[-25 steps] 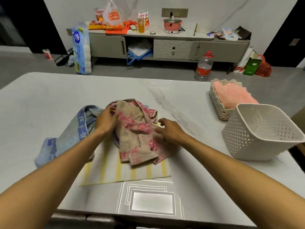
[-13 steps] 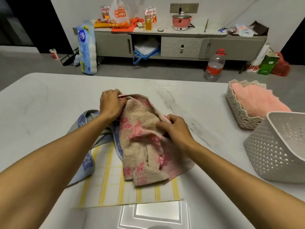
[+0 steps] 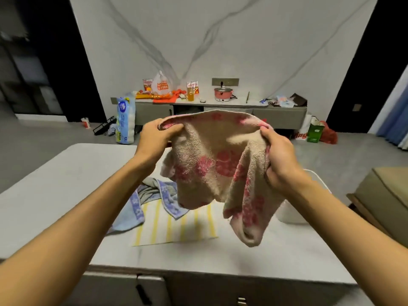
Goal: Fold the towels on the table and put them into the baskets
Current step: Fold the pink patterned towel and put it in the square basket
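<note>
**Pink towel held clear of counter, both hands gripping**

The pink towel is in the air above the counter, held by its top edge in both hands. The left hand has its fingers curled tight over the upper left corner. The right hand bunches the upper right edge, closed round a fold of cloth. The top edge arches between the two hands. The rest hangs loose and creased. Its lowest corner, on the right side, hangs near the counter, and contact cannot be confirmed.

On the counter below lies a crumpled blue towel, partly overlapping a striped towel that is spread flat. A white basket stands on the counter behind the right forearm, mostly hidden. Its contents cannot be told.
</note>
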Demonstrator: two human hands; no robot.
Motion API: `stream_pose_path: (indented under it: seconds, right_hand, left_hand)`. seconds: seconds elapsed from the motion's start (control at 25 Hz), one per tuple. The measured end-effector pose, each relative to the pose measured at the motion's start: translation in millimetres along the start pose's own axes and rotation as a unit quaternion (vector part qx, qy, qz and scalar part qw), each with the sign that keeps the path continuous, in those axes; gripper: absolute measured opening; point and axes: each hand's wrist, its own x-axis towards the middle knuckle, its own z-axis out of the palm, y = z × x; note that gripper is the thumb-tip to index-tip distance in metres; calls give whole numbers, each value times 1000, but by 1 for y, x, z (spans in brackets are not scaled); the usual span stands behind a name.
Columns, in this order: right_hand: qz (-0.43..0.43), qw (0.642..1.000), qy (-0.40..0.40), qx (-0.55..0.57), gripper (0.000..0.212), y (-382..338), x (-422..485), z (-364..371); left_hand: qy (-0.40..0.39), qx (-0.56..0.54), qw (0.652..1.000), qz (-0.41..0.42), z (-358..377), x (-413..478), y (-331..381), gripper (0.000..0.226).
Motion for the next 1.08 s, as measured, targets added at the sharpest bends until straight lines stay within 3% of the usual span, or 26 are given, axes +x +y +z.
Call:
stream_pose_path:
  seconds: [0.08,0.24,0.32,0.44,0.56,0.68,0.76,0.92,1.0,1.08]
  right_hand:
    - [18,999,24,33,37,-20,-26,-17]
    - [74,991,97,47,20,-16,-50,-51]
    - [97,988,117,38,20,1,-50,-65]
    - [122,981,147,-31,23,45,-35,-78]
    - [118,967,121,-193,29,117,-13,-85]
    - [148,917,24,-369,56,193,-5,-100]
    - [142,887,-28,-438,52,233,-7,-114]
    - [60,788,-18,-613,43,263,-13,-138]
    - [49,737,-8,-674,42,265,-14,-149]
    - [61,674,-16,-736,44,264,-13,-164]
  left_hand:
    - [-15,13,999,-37,0,-28,23,16]
    - [-91,88,989,-73,-1,-68,27,6]
    - [-106,124,980,-117,3,-76,5,15]
    - [-108,159,965,-177,23,-74,-51,38]
    - [-111,161,955,-221,54,-70,-123,33]
    - [-146,249,931,-225,76,-77,-194,26]
    - [-173,314,913,-195,80,-90,-221,30]
    - [-216,425,870,-125,77,-111,-248,43]
    - [-213,468,853,-91,79,-113,-252,49]
    - [-260,513,814,-78,82,-111,-253,58]
